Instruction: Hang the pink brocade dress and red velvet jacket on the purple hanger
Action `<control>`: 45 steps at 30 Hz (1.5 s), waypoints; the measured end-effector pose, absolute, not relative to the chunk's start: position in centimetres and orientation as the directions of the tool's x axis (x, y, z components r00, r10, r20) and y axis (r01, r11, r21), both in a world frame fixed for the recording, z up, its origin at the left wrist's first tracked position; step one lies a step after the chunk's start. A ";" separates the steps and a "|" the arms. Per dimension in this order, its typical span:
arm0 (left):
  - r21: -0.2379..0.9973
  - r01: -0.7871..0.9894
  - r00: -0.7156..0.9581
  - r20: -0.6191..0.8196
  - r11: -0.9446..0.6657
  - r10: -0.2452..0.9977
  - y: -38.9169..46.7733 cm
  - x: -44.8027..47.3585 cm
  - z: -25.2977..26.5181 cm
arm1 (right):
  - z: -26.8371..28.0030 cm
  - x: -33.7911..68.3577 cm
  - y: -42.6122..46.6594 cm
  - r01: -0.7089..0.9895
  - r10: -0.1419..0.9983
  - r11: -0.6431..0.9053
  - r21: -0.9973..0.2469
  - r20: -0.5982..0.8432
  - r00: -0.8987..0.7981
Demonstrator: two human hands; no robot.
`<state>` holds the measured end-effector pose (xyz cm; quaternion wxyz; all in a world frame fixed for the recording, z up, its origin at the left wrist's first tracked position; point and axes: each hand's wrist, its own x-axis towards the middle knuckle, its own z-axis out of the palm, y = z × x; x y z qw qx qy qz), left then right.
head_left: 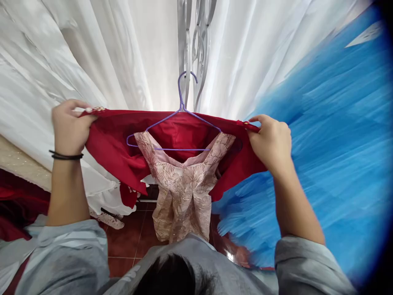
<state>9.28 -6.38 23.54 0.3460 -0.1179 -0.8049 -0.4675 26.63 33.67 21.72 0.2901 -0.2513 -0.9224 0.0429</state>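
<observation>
A pink-gold brocade dress hangs by its straps from a purple wire hanger, whose hook is on a white metal stand. Behind the dress, a red garment with beaded trim is stretched out sideways. My left hand pinches its beaded edge at the left, with a dark band round the wrist. On the other side, my right hand is closed on the opposite edge near a small bead trim. The red cloth's middle lies behind the hanger.
White draped fabric fills the background. A large blue tulle gown stands close by my right arm. Dark red cloth is at the lower left. The floor has red-brown tiles.
</observation>
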 end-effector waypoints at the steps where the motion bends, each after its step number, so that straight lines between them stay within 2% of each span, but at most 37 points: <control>1: 0.653 0.531 -0.681 0.708 0.540 -0.186 -5.9 10.2 22.9 | 21.0 26.6 32.6 0.421 0.495 0.867 -0.265 0.555 -0.669; 2: 0.647 0.524 -0.690 0.704 0.554 -0.169 -5.2 11.0 21.9 | 20.1 26.4 31.5 0.408 0.501 0.864 -0.294 0.566 -0.654; 3: 0.656 0.499 -0.754 0.650 0.566 -0.088 -4.3 11.7 20.6 | 19.0 26.2 30.7 0.401 0.507 0.862 -0.309 0.545 -0.668; 5: 0.708 0.404 -0.912 0.357 0.580 0.200 -2.3 12.7 17.9 | 17.4 25.5 29.5 0.402 0.504 0.863 -0.308 0.449 -0.738; 6: 0.735 0.383 -0.919 0.242 0.560 0.311 -1.2 13.0 17.0 | 17.1 25.3 29.3 0.402 0.498 0.865 -0.301 0.407 -0.766; 7: 0.762 0.387 -0.903 0.199 0.520 0.381 -0.2 13.2 16.4 | 17.3 25.1 29.2 0.398 0.492 0.867 -0.300 0.390 -0.778; 8: 0.785 0.421 -0.886 0.247 0.455 0.392 0.8 13.3 16.2 | 17.9 25.0 29.1 0.387 0.488 0.869 -0.309 0.405 -0.773; 9: 0.793 0.475 -0.870 0.355 0.382 0.343 1.8 13.3 16.4 | 18.7 25.0 29.0 0.365 0.483 0.871 -0.327 0.445 -0.754; 11: 0.762 0.585 -0.810 0.566 0.279 0.152 3.9 13.1 17.3 | 20.3 24.7 28.1 0.294 0.463 0.880 -0.374 0.534 -0.707; 13: 0.727 0.642 -0.757 0.652 0.243 0.050 6.0 12.8 17.6 | 20.6 23.9 26.6 0.228 0.441 0.883 -0.410 0.559 -0.702; 14: 0.731 0.641 -0.763 0.641 0.234 0.086 7.1 12.6 17.2 | 19.9 23.2 25.8 0.210 0.429 0.883 -0.419 0.541 -0.724; 15: 0.753 0.615 -0.789 0.588 0.234 0.178 8.2 12.4 16.5 | 18.8 22.3 25.0 0.205 0.416 0.884 -0.421 0.504 -0.757; 18: 0.816 0.483 -0.823 0.300 0.316 0.483 10.4 12.2 12.7 | 13.9 19.8 24.0 0.193 0.350 0.898 -0.396 0.374 -0.859; 19: 0.808 0.472 -0.808 0.238 0.352 0.539 10.6 12.1 11.4 | 12.4 19.2 24.2 0.168 0.314 0.908 -0.384 0.358 -0.879; 21: 0.766 0.504 -0.778 0.201 0.399 0.595 10.2 11.8 9.6 | 10.5 18.6 25.1 0.114 0.253 0.925 -0.362 0.364 -0.896; 24: 0.741 0.528 -0.781 0.230 0.416 0.581 8.1 10.3 9.7 | 9.9 18.4 26.5 0.086 0.233 0.928 -0.363 0.383 -0.894; 26: 0.695 0.595 -0.789 0.411 0.404 0.456 6.3 8.4 11.0 | 10.1 18.3 26.9 0.124 0.278 0.913 -0.389 0.372 -0.886; 28: 0.543 0.684 -0.711 0.645 0.487 0.279 4.7 6.3 12.4 | 9.9 18.0 27.0 0.147 0.312 0.897 -0.417 0.363 -0.878; 30: 0.371 0.673 -0.625 0.748 0.640 0.223 3.5 4.2 13.2 | 9.4 17.9 27.0 0.124 0.304 0.892 -0.434 0.373 -0.877; 32: 0.277 0.635 -0.644 0.706 0.722 0.295 2.7 2.7 13.2 | 9.1 18.1 27.4 0.107 0.288 0.892 -0.440 0.371 -0.883; 35: 0.229 0.630 -0.674 0.637 0.742 0.375 2.0 2.4 12.3 | 10.4 19.0 28.2 0.136 0.340 0.864 -0.485 0.362 -0.868; 38: 0.193 0.612 -0.654 0.668 0.767 0.355 1.2 4.0 11.4 | 13.8 20.8 28.1 0.077 0.441 0.799 -0.597 0.494 -0.749; 41: 0.184 0.607 -0.636 0.696 0.773 0.333 0.4 5.9 11.4 | 16.5 21.5 26.0 -0.037 0.450 0.807 -0.589 0.654 -0.608; 43: 0.217 0.623 -0.623 0.718 0.751 0.310 0.0 6.9 11.8 | 16.1 20.7 24.3 -0.043 0.416 0.833 -0.552 0.675 -0.609; 45: 0.270 0.632 -0.629 0.727 0.727 0.276 -0.1 7.7 12.3 | 14.1 19.1 23.0 -0.043 0.357 0.841 -0.540 0.612 -0.705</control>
